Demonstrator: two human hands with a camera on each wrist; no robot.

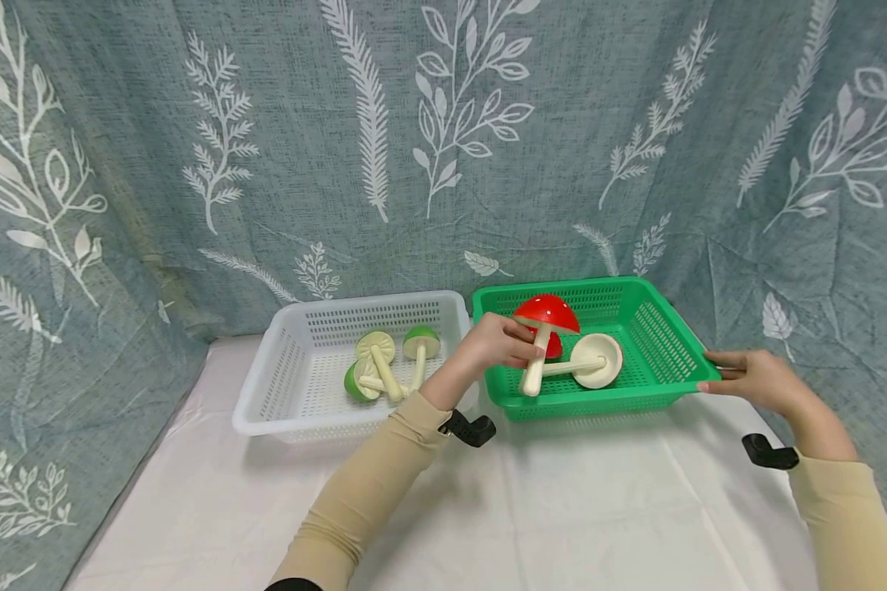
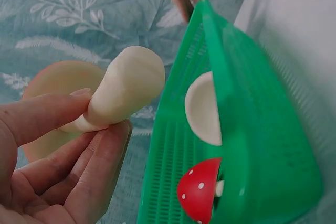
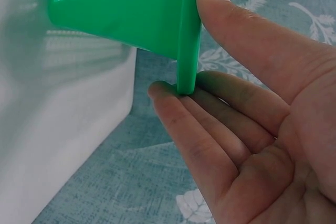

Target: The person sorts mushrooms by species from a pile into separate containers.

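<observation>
My left hand (image 1: 498, 341) pinches the pale stem of a red-capped toy mushroom (image 1: 547, 312) between thumb and fingers. It holds the mushroom cap-up over the green basket (image 1: 591, 404). In the left wrist view the stem's rounded end (image 2: 137, 74) points toward the camera, with the cap behind it. Inside the basket lie another red mushroom with white dots (image 2: 198, 190) and one turned over, its pale underside (image 1: 599, 361) showing. My right hand (image 1: 761, 379) grips the basket's right front corner, thumb on the rim (image 3: 189, 40) and fingertips under its edge.
To the left stands a white basket (image 1: 266, 394) holding several green-capped toy mushrooms (image 1: 421, 343). Both baskets sit on a white-covered table (image 1: 562, 509). Behind them hangs a grey-green curtain (image 1: 288, 164) with white leaf prints.
</observation>
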